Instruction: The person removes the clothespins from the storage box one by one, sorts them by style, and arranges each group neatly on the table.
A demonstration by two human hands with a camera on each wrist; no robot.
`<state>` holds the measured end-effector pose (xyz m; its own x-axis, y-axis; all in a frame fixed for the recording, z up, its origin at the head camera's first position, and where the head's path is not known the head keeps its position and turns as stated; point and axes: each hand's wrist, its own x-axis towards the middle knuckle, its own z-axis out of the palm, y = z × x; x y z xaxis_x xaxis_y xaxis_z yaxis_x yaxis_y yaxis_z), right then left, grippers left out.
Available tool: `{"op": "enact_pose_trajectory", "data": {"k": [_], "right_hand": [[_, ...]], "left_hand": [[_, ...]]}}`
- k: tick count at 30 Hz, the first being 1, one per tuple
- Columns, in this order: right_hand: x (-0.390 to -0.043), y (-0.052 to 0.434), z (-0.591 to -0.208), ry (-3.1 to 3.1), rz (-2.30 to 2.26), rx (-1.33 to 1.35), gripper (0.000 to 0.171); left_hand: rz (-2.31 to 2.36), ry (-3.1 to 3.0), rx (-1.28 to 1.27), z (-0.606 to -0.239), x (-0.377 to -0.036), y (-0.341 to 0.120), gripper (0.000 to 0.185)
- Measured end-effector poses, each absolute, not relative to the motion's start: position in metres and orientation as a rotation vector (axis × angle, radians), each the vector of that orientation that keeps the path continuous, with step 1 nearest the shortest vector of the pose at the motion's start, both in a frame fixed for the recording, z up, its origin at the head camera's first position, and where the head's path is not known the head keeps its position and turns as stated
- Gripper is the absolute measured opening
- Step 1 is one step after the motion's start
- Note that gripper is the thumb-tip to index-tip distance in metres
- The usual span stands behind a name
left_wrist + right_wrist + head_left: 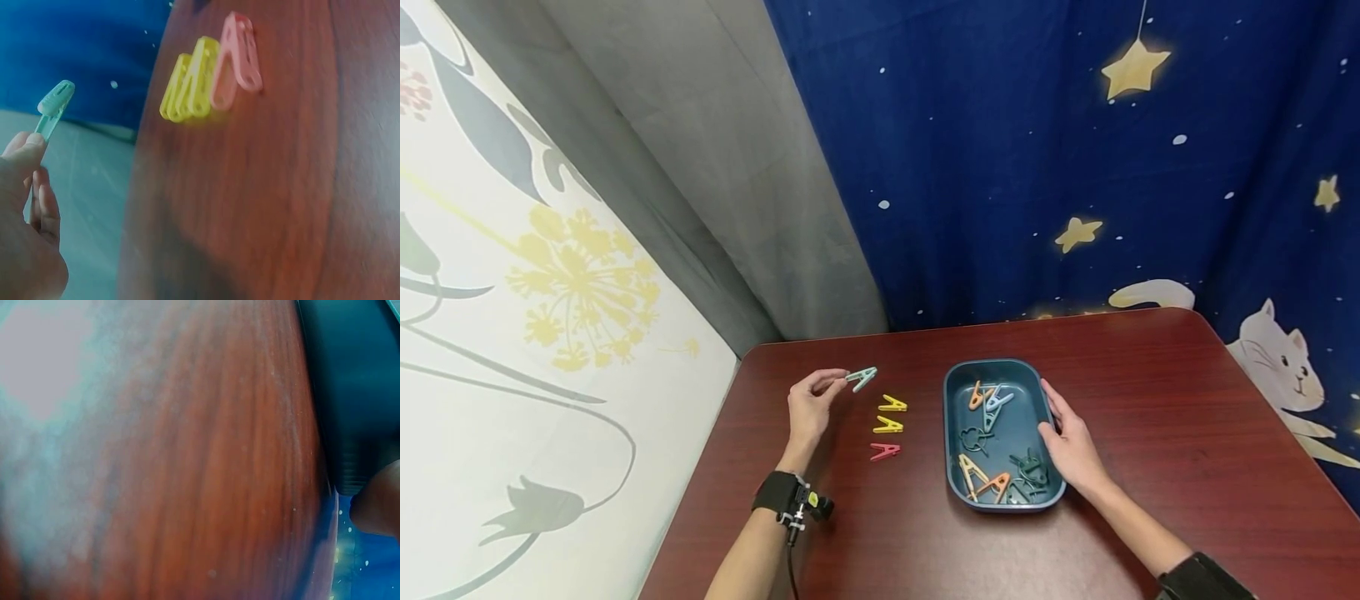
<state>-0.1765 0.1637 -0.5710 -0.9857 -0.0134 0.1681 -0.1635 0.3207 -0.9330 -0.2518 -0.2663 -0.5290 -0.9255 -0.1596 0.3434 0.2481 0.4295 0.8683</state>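
Observation:
Between thumb and fingertips, my left hand (811,408) pinches a mint-green clothespin (861,377) by one leg, above the table's left part. Just right of it lies a column on the table: two yellow clothespins (892,403) and a pink clothespin (885,451) nearest me. My right hand (1070,442) holds the right wall of a dark blue tray (952,392), thumb at the rim and fingers along the outside. Inside the tray are orange clothespins (998,484), a cream clothespin (972,477), a pale blue clothespin (997,402) and several dark green ones (1030,468).
The reddish-brown wooden table (1165,400) has its far edge against a blue star-patterned curtain (1000,167). A grey curtain (760,183) and a white flowered wall covering (580,400) stand at the left. A cable hangs from the left wrist camera (808,504).

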Motion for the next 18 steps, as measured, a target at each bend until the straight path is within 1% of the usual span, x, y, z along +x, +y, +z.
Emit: {"op": "enact_pose_trajectory", "data": {"k": [8, 18], "right_hand": [[-0.177, 0.164, -0.573, -2.429, 1.752, 0.182, 0.070], [-0.177, 0.163, -0.575, -2.415, 1.737, 0.191, 0.069]], "left_hand": [[-1.485, -2.365, 0.086, -0.548, -0.252, -0.286, 0.012], [-1.495, -2.530, 0.136, -0.565, -0.259, -0.300, 0.019]]}}
